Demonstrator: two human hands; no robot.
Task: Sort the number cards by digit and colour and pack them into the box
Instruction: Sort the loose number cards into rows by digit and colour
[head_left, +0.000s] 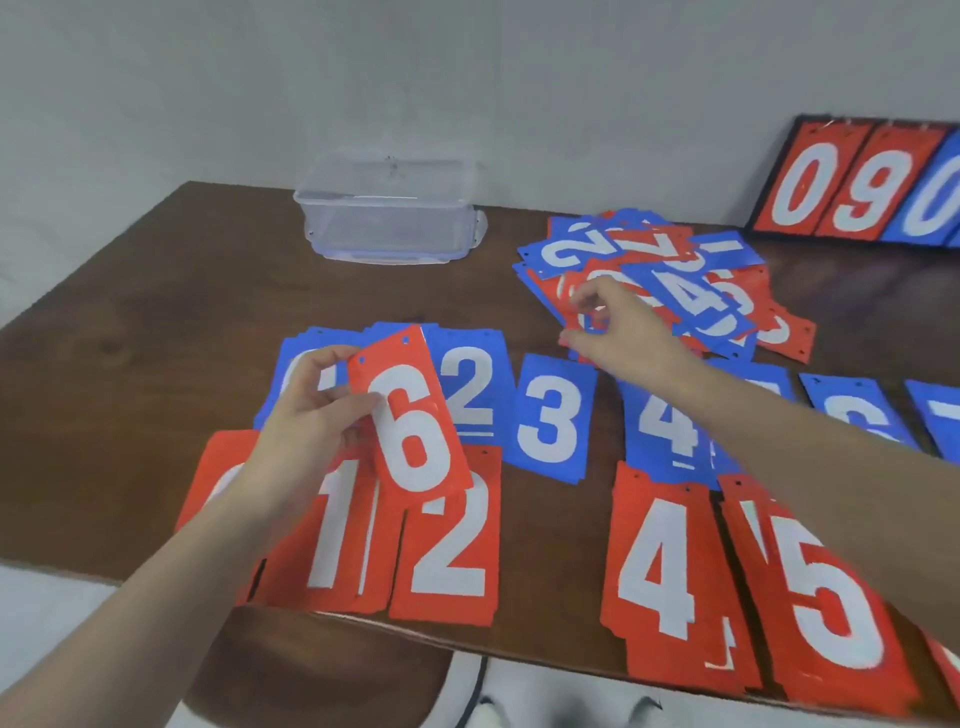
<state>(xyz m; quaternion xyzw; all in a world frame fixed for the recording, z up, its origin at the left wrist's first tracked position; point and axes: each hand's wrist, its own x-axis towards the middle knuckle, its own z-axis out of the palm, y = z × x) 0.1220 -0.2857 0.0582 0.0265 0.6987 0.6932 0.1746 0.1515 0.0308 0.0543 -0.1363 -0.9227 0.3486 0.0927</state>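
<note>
My left hand grips a red 6 card by its left edge, held above the sorted rows. My right hand reaches into the loose heap of red and blue cards, fingers curled and pinching at a card there. A blue row lies on the table: a blue 2, a blue 3, a blue 4 and more to the right. In front runs a red row: a red 1, a red 2, a red 4, a red 5. The clear plastic box stands at the back.
A scoreboard stand with red 0, red 9 and a blue digit leans against the wall at the back right. The brown table's left part is bare wood. Its front edge runs under the red row; a cable hangs below.
</note>
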